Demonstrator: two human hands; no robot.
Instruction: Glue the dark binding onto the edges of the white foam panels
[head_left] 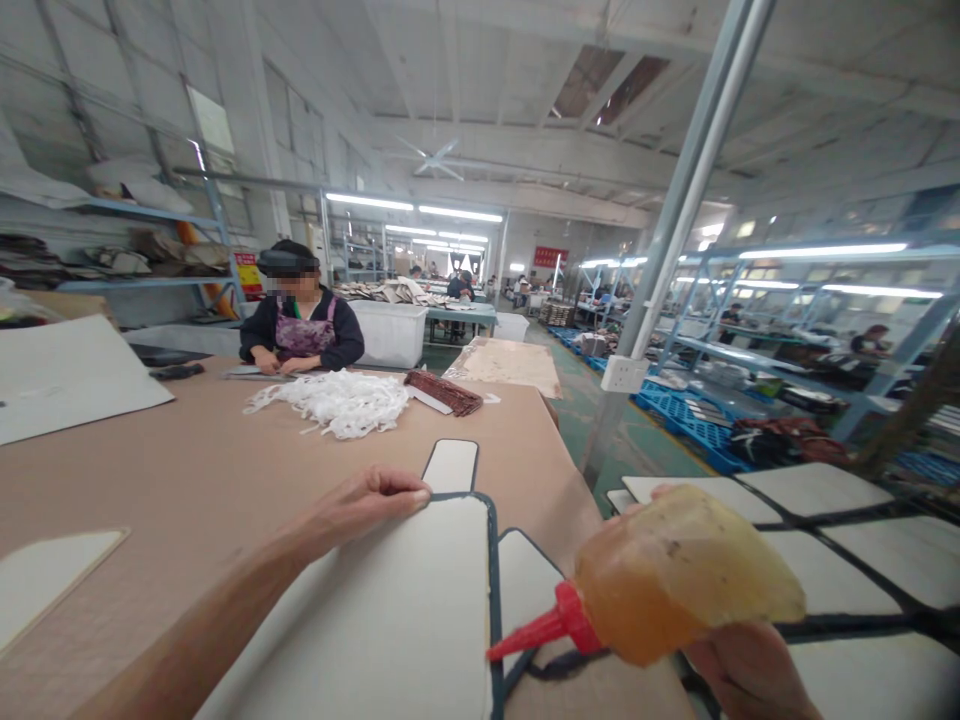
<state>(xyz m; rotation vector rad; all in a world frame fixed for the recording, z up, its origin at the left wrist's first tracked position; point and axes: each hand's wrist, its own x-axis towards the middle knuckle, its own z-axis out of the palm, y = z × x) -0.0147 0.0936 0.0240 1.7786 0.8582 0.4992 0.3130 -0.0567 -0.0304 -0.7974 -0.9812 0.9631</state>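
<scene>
My right hand point(750, 670) grips a soft orange-yellow glue bottle point(682, 575) with a red nozzle that points left and down, its tip just at the dark edge of a white panel point(405, 610) lying in front of me. On the far end of that panel rests my left hand point(371, 500), fingers curled and pressing down. Beyond it lies a smaller white dark-edged panel point(451, 465), and another one point(529, 580) lies to the right of the big panel.
The brown worktable point(225, 460) carries a heap of white strips point(337, 400), a stack of dark brown pieces point(444, 392) and white boards point(67, 375). A person point(300, 325) works at its far end. More white panels point(825, 490) lie at right beside a metal post point(667, 240).
</scene>
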